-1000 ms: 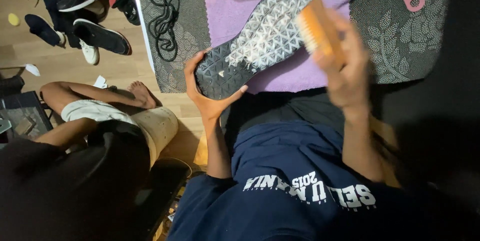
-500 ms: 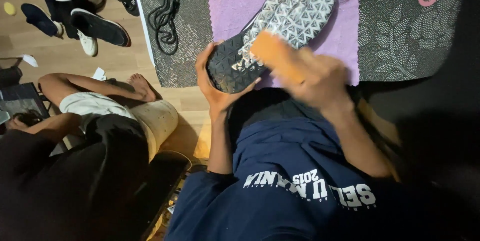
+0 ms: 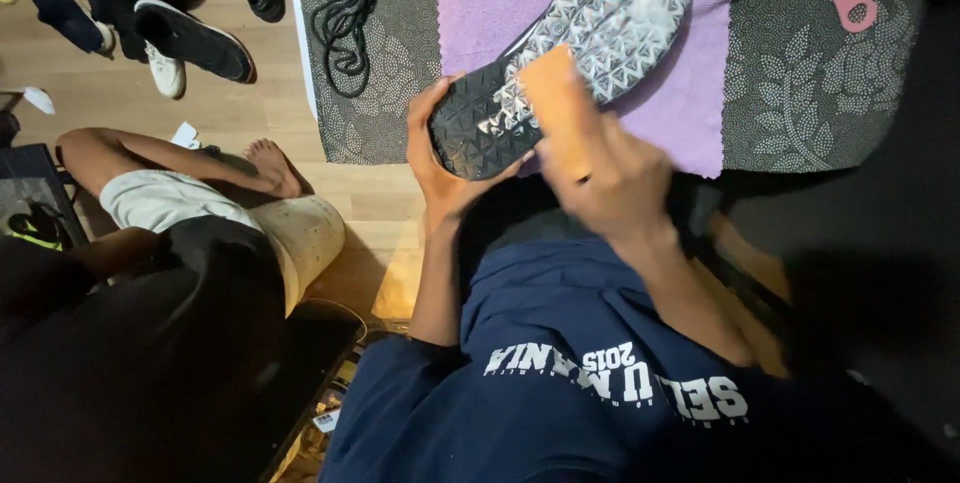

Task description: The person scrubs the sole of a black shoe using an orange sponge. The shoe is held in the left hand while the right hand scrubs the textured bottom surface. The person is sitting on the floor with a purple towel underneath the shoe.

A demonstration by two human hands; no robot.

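From my seat, both forearms reached forward over the navy shirt (image 3: pixel 600 383). My left hand (image 3: pixel 440 168) curled around the heel of the shoe (image 3: pixel 560 58), gripping it sole-up. My right hand (image 3: pixel 620 183) closed on a wooden brush (image 3: pixel 560 113) pressed against the tread. Beyond, the shoe lay over a purple cloth (image 3: pixel 690 93) on the patterned mat (image 3: pixel 810 93).
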